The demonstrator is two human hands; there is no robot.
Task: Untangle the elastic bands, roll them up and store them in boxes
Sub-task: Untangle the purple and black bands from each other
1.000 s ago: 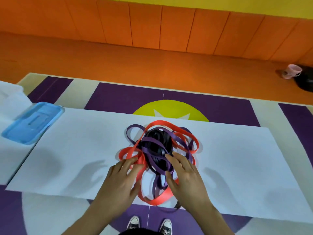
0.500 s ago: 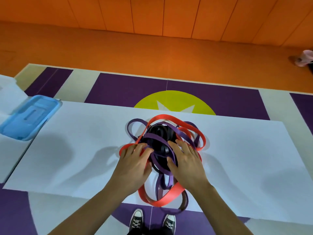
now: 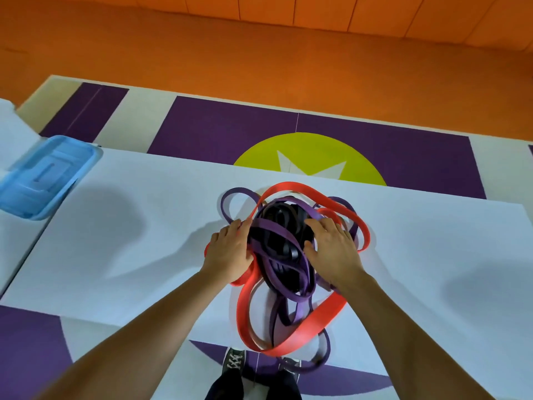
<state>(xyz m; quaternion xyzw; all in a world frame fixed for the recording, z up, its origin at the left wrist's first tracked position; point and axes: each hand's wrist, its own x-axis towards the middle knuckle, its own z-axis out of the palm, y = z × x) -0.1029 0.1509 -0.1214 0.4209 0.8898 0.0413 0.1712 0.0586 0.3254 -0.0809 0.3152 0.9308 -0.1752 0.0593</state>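
A tangle of elastic bands (image 3: 284, 246) lies on the white table (image 3: 129, 241): a wide red band (image 3: 314, 321), purple bands and a black coil in the middle. Red and purple loops hang over the table's near edge. My left hand (image 3: 229, 251) is on the tangle's left side, with its fingers curled into the red and purple bands there. On the right side, my right hand (image 3: 334, 249) has its fingers bent over the bands and its thumb tucked against the black coil.
A light blue plastic box (image 3: 46, 177) sits at the table's far left, across a seam with a second white table. Beyond the far edge is a purple, yellow and orange floor. My shoes (image 3: 235, 363) show under the near edge.
Both hands have slid further up the tangle and apart, from its near part to its left and right sides. The view has tilted down and moved closer.
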